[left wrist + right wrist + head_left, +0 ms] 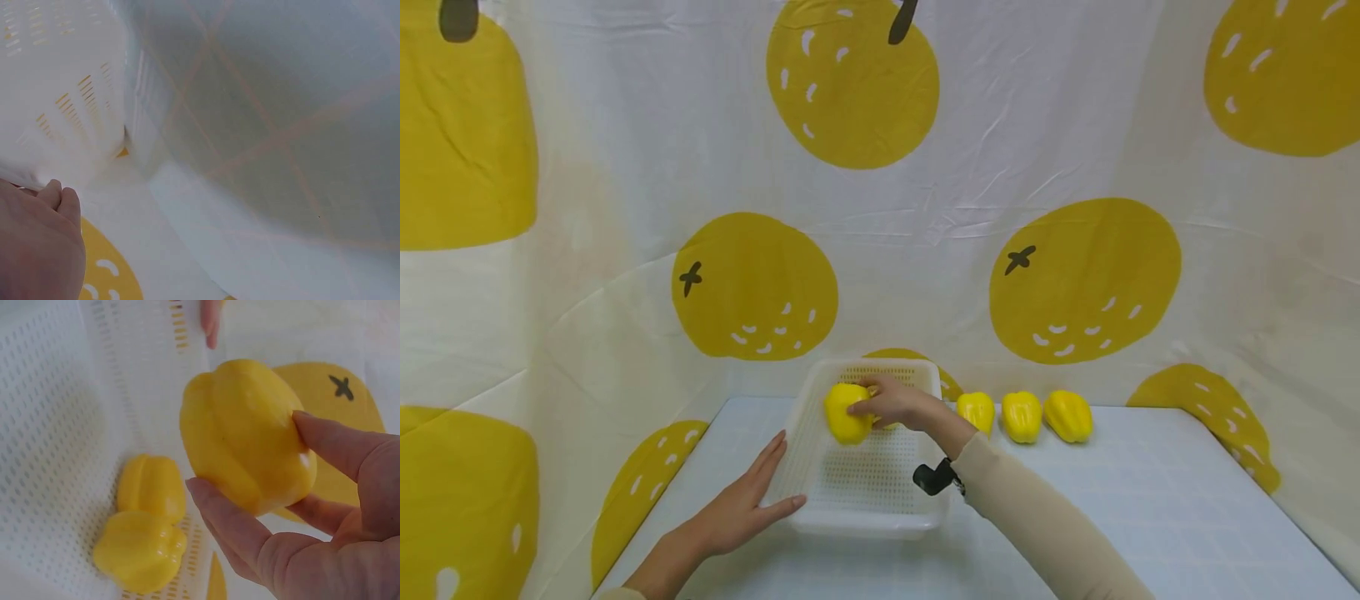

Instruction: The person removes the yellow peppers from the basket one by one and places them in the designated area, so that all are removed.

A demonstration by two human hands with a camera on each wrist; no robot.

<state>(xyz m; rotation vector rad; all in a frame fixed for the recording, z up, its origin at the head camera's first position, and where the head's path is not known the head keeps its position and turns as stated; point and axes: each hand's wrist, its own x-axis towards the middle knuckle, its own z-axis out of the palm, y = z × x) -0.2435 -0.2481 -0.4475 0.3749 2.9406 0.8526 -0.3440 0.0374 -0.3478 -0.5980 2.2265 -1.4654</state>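
My right hand (893,402) holds a yellow bell pepper (247,437) between thumb and fingers, over the far part of a white perforated plastic basket (867,522). Two more yellow bell peppers lie inside, one pepper (152,490) next to another pepper (137,552) in the right wrist view; from the head, the right hand mostly hides them. My left hand (741,504) rests at the basket's left side, its fingers extended along the rim and the thumb near the front corner. In the left wrist view, fingertips (70,205) show right at the rim.
Three yellow bell peppers stand in a row right of the basket: a near pepper (975,412), a middle pepper (1022,417) and a far-right pepper (1069,416). A pale checked cloth covers the table (1120,500). Behind hangs a fruit-print curtain (917,250).
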